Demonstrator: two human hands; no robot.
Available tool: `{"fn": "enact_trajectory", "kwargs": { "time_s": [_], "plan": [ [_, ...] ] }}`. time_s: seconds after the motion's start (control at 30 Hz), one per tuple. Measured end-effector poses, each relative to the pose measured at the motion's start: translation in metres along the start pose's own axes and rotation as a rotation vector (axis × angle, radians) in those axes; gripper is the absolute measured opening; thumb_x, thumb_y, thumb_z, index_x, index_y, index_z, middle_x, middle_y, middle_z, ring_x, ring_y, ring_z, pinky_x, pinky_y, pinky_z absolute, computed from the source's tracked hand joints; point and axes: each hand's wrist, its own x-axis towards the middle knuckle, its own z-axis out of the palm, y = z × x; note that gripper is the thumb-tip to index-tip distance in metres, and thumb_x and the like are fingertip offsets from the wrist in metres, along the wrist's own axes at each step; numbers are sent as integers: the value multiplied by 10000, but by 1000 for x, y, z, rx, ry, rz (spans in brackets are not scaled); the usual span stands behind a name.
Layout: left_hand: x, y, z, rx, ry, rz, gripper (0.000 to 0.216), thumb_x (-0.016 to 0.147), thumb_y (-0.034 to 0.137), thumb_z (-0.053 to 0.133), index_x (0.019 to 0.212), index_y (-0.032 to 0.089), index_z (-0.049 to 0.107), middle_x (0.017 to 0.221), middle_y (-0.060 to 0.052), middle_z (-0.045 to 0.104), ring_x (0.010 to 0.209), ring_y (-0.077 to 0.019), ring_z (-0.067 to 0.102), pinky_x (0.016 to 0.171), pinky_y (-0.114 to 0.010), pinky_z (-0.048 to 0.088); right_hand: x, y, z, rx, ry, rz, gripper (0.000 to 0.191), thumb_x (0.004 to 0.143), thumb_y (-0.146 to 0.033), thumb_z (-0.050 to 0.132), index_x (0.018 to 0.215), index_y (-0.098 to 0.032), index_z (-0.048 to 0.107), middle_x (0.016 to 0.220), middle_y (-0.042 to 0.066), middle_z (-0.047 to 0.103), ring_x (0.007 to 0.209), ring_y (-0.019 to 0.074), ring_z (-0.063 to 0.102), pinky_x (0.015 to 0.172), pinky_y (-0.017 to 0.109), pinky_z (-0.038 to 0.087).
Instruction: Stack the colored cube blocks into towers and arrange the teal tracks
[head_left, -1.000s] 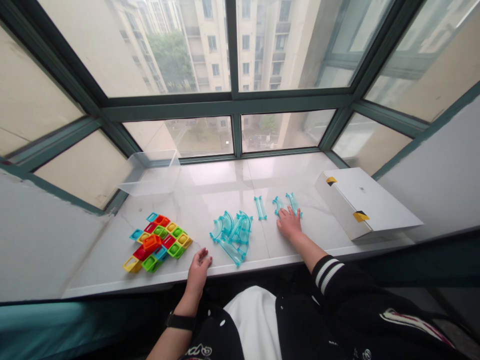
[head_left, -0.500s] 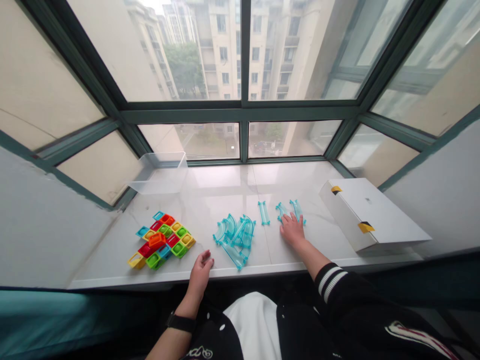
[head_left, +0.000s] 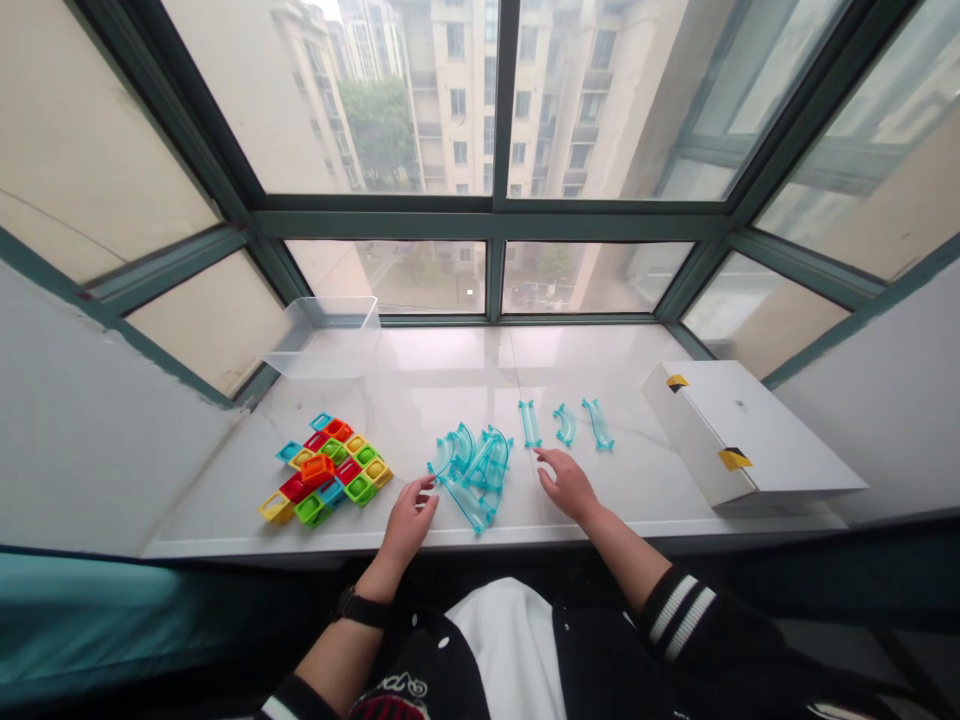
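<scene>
A pile of clear teal plastic track pieces (head_left: pixel 474 475), curved and straight, lies in the middle of the white sill. To its right three more stand apart in a row: a straight track piece (head_left: pixel 529 425), a short curved track piece (head_left: pixel 565 425) and a longer, slightly bent track piece (head_left: pixel 598 425). My left hand (head_left: pixel 411 512) is at the pile's left edge, fingers apart and holding nothing; whether a fingertip touches the pile I cannot tell. My right hand (head_left: pixel 566 484) hovers between the pile and the row, empty, thumb and fingers spread.
Colourful plastic blocks (head_left: pixel 330 470) lie in a cluster on the left. A clear plastic bin (head_left: pixel 326 340) stands behind them near the window. On the right sits a white box (head_left: pixel 750 430) with yellow-and-black tabs. The sill's front edge (head_left: pixel 480 545) runs close to my body.
My right hand has left the two right-hand track pieces and moved left towards the pile, leaving them lying in the row. My left hand has moved forward to the pile's edge.
</scene>
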Motion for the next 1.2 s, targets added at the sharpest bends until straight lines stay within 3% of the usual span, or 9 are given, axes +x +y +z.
{"fn": "enact_trajectory", "kwargs": {
  "time_s": [0.1,0.27,0.43,0.57,0.77,0.97,1.2],
  "plan": [
    [4,15,10,128,-71,149,409,941,418,573,1290,227,668,1185,-97,672,942,-228,686,848,-402,608,-10,-28,12,158,-152,-58,436,972,-217,554,1393,-292,642,1092,43,740,921,189,703,887,361,597],
    [17,29,32,466,-31,347,454,948,375,628,1373,215,606,1282,-142,664,1193,-323,614,1090,-515,488,-17,-54,31,251,-301,-63,479,943,-205,627,1410,-310,641,1166,50,700,879,162,701,856,331,590],
    [34,39,48,696,-94,254,621,894,391,718,1434,131,551,1304,-208,652,1234,-378,602,1067,-490,475,-18,-61,38,233,-346,-22,474,931,-215,654,1394,-314,666,1179,57,679,860,162,704,881,339,588],
    [42,45,51,700,-166,166,499,911,319,674,1359,105,623,1256,-208,673,1185,-358,640,1046,-449,473,-20,-61,37,235,-344,-15,452,940,-220,639,1382,-308,676,1170,58,679,874,168,707,887,341,583],
    [47,48,42,394,-141,-4,413,877,366,700,1222,139,719,1198,-159,731,1136,-312,681,1013,-407,503,-23,-60,38,243,-350,-2,430,948,-242,636,1372,-301,681,1161,58,679,875,170,708,875,334,579],
    [43,48,30,-240,-201,-307,604,823,504,771,1292,131,693,1178,-155,763,1035,-275,724,865,-375,575,-23,-64,34,292,-315,-8,403,950,-219,614,1338,-287,697,1113,55,693,839,161,694,843,331,590],
    [16,66,38,-660,-281,-321,593,849,537,787,1284,151,670,1127,-150,740,1014,-247,736,894,-390,605,-17,-79,18,420,-99,-95,544,980,-228,585,1515,-315,526,1116,55,704,884,181,678,851,370,611]
  ]
}}
